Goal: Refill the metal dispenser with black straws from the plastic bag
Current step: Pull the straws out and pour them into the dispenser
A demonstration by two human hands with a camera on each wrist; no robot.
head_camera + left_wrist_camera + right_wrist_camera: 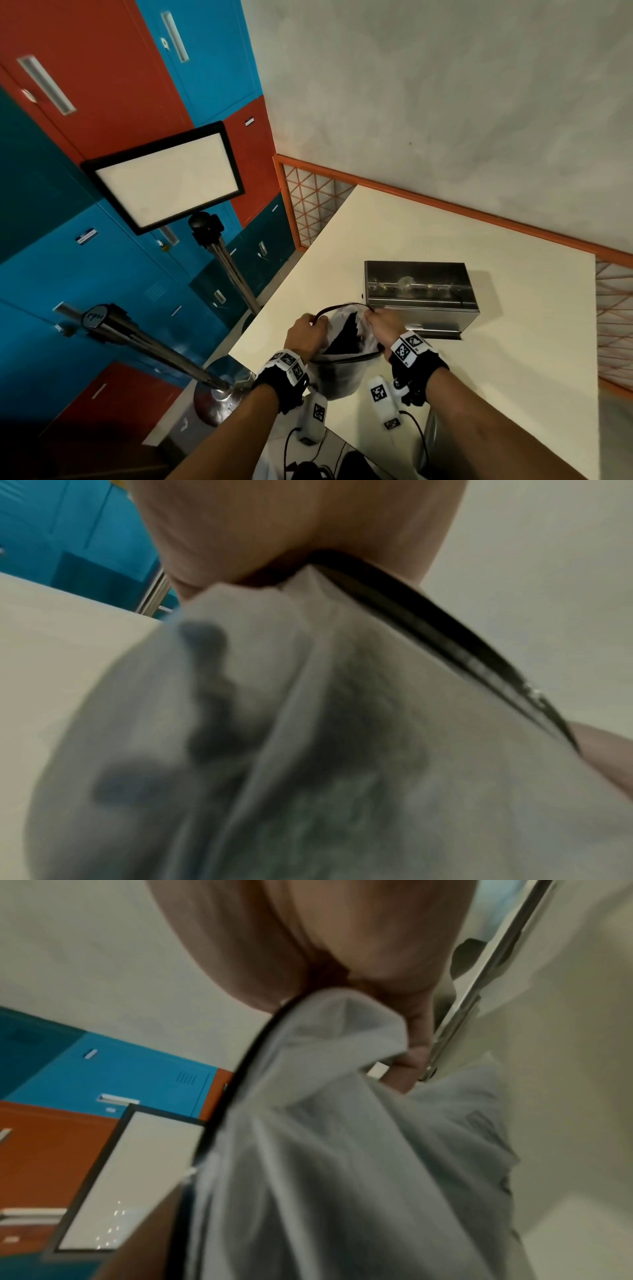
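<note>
Head view, lower centre of frame: plastic bag [342,373], translucent white with a black rim band, held above the near part of the cream table [513,342]. Left hand [306,334] pinches the rim at its left side, fingers curled round the black band; right hand [385,325] pinches the rim at its right side, fingers likewise curled. Bag mouth is spread between the two hands; dark mass of black straws [344,337] visible inside. Metal dispenser [419,296] sits on the table just beyond the bag, right of centre, top side open. Left wrist view: blurred, straws show as dark patches through the film. Right wrist view: bag film bunched under the fingers [416,1042]. Background, upper left: coloured lockers [85,102], a light panel [164,178] on a stand.
</note>
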